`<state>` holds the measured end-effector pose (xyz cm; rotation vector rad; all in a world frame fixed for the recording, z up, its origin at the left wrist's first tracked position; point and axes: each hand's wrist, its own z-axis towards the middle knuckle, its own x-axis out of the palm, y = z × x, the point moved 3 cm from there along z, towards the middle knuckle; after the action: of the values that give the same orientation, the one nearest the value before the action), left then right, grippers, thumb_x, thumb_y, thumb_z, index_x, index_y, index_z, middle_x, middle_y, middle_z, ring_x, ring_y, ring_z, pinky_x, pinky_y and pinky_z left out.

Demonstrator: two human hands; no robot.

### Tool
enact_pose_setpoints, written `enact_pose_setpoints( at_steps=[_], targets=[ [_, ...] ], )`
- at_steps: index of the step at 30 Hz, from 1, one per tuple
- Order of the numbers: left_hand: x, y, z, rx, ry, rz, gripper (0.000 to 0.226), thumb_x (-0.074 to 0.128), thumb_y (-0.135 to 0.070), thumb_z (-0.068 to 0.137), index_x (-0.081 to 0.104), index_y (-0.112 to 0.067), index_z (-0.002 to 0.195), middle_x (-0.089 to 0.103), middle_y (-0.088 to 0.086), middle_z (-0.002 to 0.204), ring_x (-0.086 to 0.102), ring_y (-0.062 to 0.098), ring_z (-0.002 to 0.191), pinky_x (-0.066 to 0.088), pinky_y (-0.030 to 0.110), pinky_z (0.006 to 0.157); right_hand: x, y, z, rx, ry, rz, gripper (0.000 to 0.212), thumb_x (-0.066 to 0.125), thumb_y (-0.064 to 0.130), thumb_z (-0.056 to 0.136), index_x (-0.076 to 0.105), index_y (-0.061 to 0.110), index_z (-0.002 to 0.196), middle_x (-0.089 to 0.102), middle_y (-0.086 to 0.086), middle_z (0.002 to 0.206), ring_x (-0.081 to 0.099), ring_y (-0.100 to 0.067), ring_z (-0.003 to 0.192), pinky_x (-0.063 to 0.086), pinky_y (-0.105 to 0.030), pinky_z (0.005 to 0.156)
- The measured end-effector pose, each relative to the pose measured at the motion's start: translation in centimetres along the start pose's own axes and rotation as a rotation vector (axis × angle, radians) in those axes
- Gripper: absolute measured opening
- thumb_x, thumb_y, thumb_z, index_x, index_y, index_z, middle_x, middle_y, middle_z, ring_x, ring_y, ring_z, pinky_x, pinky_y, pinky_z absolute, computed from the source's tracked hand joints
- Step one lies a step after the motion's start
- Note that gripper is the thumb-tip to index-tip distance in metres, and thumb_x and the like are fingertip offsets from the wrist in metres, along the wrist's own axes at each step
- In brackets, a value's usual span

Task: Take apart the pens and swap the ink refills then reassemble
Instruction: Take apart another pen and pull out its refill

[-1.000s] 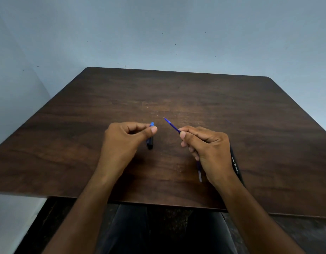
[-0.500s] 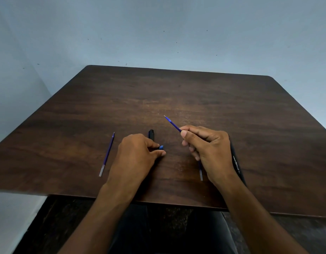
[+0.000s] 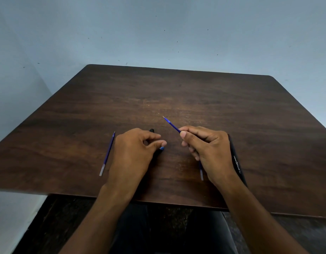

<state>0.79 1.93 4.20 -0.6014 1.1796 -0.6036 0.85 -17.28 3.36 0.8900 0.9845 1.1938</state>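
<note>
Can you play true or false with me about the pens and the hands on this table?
1. The right hand holds a blue refill. True.
2. Another refill lies on the table left of the left hand. True.
3. The held refill's tip points down at the person's lap. False: it points up and away, over the table.
4. The black barrel with white lettering stands upright. False: it lies flat beside the right hand.
5. The left hand is high in the air. False: it is low at the table, over a black pen part.
</note>
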Motion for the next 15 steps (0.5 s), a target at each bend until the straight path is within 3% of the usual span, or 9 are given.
enact_pose_setpoints(
  at_steps=[2,3,6,9,12,15],
  targets=[
    [-0.1,-0.1,-0.1,-0.026,-0.029,-0.217,0.021,0.086,-0.037,0.073,0.081,-0.031,0.092,0.074,-0.021,0.080,0.067,-0.010,0.079,0.050,0.008,0.074,0.0,-0.2,0.0,-0.001,0.007,0.003,0.014,0.071,0.013,0.092,0.080,0.008,0.102,0.072,0.009,0.072,0.061,-0.001,0.054,0.045,-0.009,0.056],
    [0.1,-0.2,-0.2,-0.038,-0.017,-0.308,0.020,0.086,-0.035,0.073,0.081,-0.030,0.092,0.077,-0.019,0.083,0.069,-0.011,0.081,0.055,0.014,0.078,0.0,-0.3,0.0,-0.001,0.011,0.010,0.014,0.072,0.013,0.092,0.080,0.008,0.102,0.072,0.010,0.073,0.062,-0.001,0.055,0.045,-0.009,0.056],
    [0.7,-1.1,-0.6,-0.092,0.046,-0.549,0.019,0.083,-0.027,0.078,0.081,-0.027,0.097,0.079,-0.013,0.091,0.073,0.000,0.092,0.058,0.030,0.087,0.1,-0.4,0.0,-0.022,0.035,-0.005,0.014,0.072,0.016,0.092,0.080,0.012,0.103,0.072,0.007,0.072,0.063,-0.002,0.059,0.044,-0.009,0.058],
    [1.3,-1.6,-0.8,-0.183,0.110,-0.781,0.023,0.080,-0.025,0.077,0.080,-0.016,0.099,0.080,-0.004,0.095,0.074,0.007,0.097,0.056,0.031,0.091,0.2,-0.5,-0.1,-0.017,0.050,0.016,0.014,0.073,0.016,0.091,0.080,0.014,0.102,0.073,0.008,0.072,0.063,-0.002,0.058,0.044,-0.008,0.057],
    [1.6,-1.6,-0.6,-0.246,0.149,-0.889,0.034,0.079,-0.032,0.070,0.080,-0.012,0.096,0.080,0.000,0.091,0.072,0.000,0.077,0.054,0.016,0.077,0.2,-0.5,-0.2,-0.003,0.046,0.050,0.014,0.074,0.015,0.090,0.080,0.011,0.102,0.075,0.006,0.070,0.064,0.000,0.056,0.045,-0.007,0.056],
    [1.5,-1.4,-0.6,-0.272,0.148,-0.900,0.030,0.080,-0.034,0.070,0.081,-0.013,0.092,0.079,0.003,0.085,0.064,-0.004,0.064,0.049,0.012,0.065,0.2,-0.2,-0.3,-0.006,0.067,0.055,0.016,0.074,0.016,0.090,0.080,0.010,0.104,0.075,0.002,0.070,0.064,0.000,0.057,0.045,-0.007,0.057]
  ],
)
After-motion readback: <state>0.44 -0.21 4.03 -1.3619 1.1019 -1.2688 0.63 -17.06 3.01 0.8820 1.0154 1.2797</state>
